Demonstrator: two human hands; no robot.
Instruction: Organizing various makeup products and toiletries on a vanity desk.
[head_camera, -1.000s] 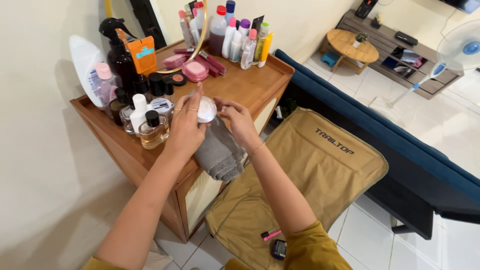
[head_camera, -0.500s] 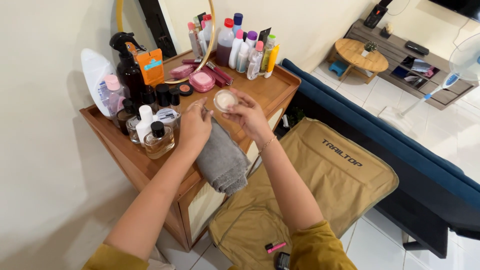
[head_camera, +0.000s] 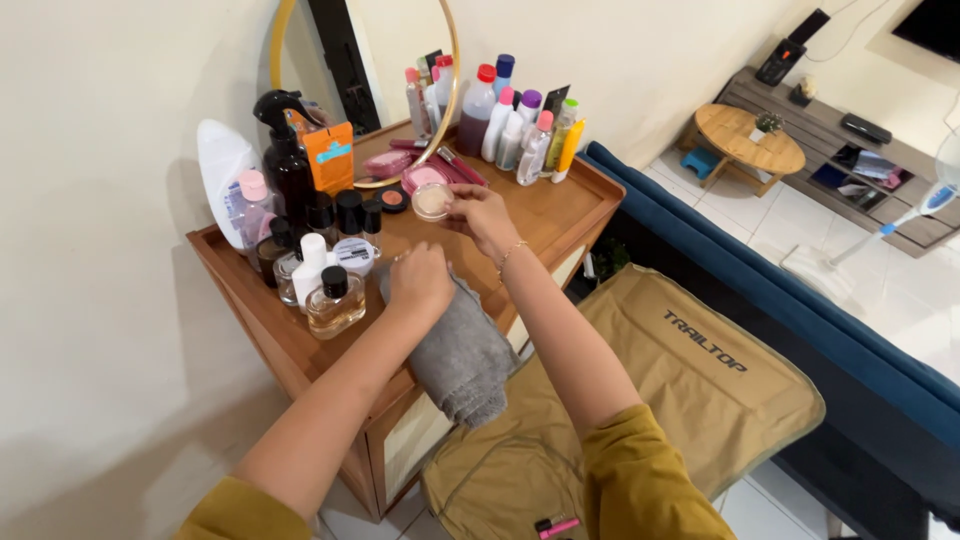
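A small round clear jar with pale cream (head_camera: 432, 201) is gripped by the fingertips of the right hand (head_camera: 482, 217) above the wooden dresser top (head_camera: 560, 215), near its middle. A folded grey cloth (head_camera: 460, 355), draped over the front edge, is pressed under the closed left hand (head_camera: 420, 285). Open wood is left rightward; dark-capped bottles (head_camera: 345, 212) and a square amber perfume bottle (head_camera: 334, 300) crowd the left.

I see a plain cream wall (head_camera: 100, 330) on my left, white tiled floor (head_camera: 860, 300), a dark blue sofa (head_camera: 800, 310), a small round wooden side table (head_camera: 750, 140), and a low grey media shelf (head_camera: 880, 150) along the far wall.
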